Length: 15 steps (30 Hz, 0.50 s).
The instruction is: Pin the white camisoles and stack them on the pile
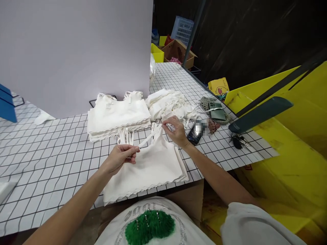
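Observation:
A small pile of white camisoles point(153, 163) lies flat at the table's near edge, with wavy hems toward me. One thin white strap point(150, 136) of the top piece is stretched slantwise between my hands. My left hand point(121, 157) pinches its lower left end between thumb and fingers, over the pile's left side. Higher up, my right hand point(176, 132) is closed on the strap near the camisole's upper right corner. Other straps point(125, 136) lie bunched behind the pile. Just beyond is a taller stack of white camisoles point(120, 114).
A loose heap of white garments point(171, 103) lies behind my right hand. To its right are a dark phone point(194, 135), a green case point(217, 112), keys point(241, 141) and a long dark green object point(260, 115). A pale panel point(76, 51) rises behind the grid-patterned table point(63, 160).

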Tool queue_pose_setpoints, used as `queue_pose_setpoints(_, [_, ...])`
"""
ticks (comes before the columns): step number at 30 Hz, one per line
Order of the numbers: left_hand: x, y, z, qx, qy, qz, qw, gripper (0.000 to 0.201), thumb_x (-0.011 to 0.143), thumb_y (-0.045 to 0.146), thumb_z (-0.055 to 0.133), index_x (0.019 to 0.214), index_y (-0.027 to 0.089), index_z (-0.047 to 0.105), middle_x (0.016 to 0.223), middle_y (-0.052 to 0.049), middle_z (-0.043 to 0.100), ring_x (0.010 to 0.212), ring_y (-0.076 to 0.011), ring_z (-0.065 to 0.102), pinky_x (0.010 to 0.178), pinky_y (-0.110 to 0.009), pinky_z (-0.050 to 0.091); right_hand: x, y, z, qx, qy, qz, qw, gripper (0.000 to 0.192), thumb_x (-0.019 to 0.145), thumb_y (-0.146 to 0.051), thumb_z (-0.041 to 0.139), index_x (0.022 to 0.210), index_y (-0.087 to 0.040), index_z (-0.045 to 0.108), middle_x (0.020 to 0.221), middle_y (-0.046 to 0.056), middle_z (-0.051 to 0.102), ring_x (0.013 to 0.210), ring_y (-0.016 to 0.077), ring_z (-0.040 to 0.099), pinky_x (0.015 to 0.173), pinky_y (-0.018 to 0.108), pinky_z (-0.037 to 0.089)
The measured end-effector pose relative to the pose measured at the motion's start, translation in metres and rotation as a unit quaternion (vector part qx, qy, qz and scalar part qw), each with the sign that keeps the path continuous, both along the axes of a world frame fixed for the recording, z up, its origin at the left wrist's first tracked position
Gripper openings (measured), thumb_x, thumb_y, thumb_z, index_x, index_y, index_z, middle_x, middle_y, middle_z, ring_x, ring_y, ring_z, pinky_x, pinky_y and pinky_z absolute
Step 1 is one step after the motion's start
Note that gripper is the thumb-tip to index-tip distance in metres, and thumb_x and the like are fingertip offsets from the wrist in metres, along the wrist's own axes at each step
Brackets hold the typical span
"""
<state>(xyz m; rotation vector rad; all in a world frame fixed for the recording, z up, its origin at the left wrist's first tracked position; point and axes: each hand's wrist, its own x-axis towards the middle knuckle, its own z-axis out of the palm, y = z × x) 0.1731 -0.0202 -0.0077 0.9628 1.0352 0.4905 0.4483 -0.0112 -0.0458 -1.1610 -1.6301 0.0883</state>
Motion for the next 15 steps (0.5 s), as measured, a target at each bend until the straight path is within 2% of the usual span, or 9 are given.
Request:
queue_pose_setpoints(3, [-0.003,-0.006,0.004,0.020,-0.011,0.004,1.000,0.040,0.060,0.045,0.093,0.078,0.013,0.078,0.071,-0.004,0.071,0.060,-0.0120,0.065,0.065,-0.026,0.058,0.006,-0.001,-0.004,-0.010,-0.020,-0.023,0.999,0.011,0.086,-0.018,0.059,0.076,-0.023,0.062,0.073,0.003,0.066,0.079,0.0234,0.058,0.077,0.042,0.051])
queue_pose_setpoints(5, [-0.001,-0.008,0.005,0.026,-0.008,0.006,1.000,0.040,0.060,0.044,0.093,0.078,0.013,0.077,0.073,-0.006,0.073,0.059,-0.0134,0.066,0.064,-0.028,0.058,0.005,-0.005,-0.002,-0.032,-0.020,-0.010,0.999,0.010,0.085,-0.016,0.059,0.079,-0.023,0.064,0.078,0.005,0.068,0.083,0.0242,0.061,0.081,0.043,0.053])
queue_pose_setpoints(7, [0.006,-0.008,0.005,0.040,-0.003,0.008,0.999,0.038,0.060,0.044,0.093,0.075,0.013,0.075,0.068,-0.005,0.072,0.053,-0.0116,0.063,0.057,-0.026,0.055,-0.002,-0.012,0.003,-0.087,-0.002,0.054,0.995,0.013,0.089,-0.019,0.057,0.095,-0.023,0.068,0.096,0.007,0.072,0.101,0.0247,0.064,0.092,0.045,0.052])
queue_pose_setpoints(9, [0.014,-0.007,0.003,0.065,-0.016,0.002,0.998,0.037,0.062,0.043,0.092,0.076,0.013,0.076,0.067,-0.004,0.071,0.053,-0.0104,0.061,0.057,-0.025,0.053,-0.016,-0.022,0.011,-0.164,0.021,0.156,0.974,0.023,0.095,-0.025,0.055,0.115,-0.024,0.067,0.115,0.007,0.071,0.117,0.0230,0.062,0.102,0.044,0.049])
queue_pose_setpoints(10, [0.018,-0.007,0.003,0.077,-0.029,-0.003,0.997,0.037,0.063,0.043,0.092,0.079,0.013,0.077,0.069,-0.005,0.072,0.056,-0.0110,0.062,0.060,-0.025,0.054,-0.023,-0.027,0.015,-0.197,0.028,0.201,0.959,0.025,0.096,-0.029,0.056,0.119,-0.025,0.066,0.117,0.007,0.070,0.117,0.0220,0.062,0.103,0.042,0.050])
queue_pose_setpoints(12, [0.026,-0.007,0.003,0.089,-0.050,-0.007,0.995,0.040,0.064,0.043,0.091,0.089,0.013,0.079,0.077,-0.007,0.075,0.067,-0.0148,0.068,0.070,-0.030,0.058,-0.037,-0.035,0.020,-0.231,0.037,0.245,0.941,0.022,0.096,-0.034,0.060,0.113,-0.024,0.070,0.105,0.006,0.073,0.102,0.0198,0.067,0.092,0.037,0.054])
queue_pose_setpoints(15, [0.032,-0.007,0.005,0.080,-0.046,0.006,0.996,0.043,0.061,0.043,0.092,0.087,0.013,0.077,0.076,-0.008,0.076,0.070,-0.0197,0.071,0.076,-0.037,0.059,-0.047,-0.040,0.023,-0.225,0.050,0.230,0.946,0.017,0.094,-0.035,0.064,0.093,-0.021,0.074,0.085,0.005,0.071,0.079,0.0167,0.065,0.074,0.031,0.054])
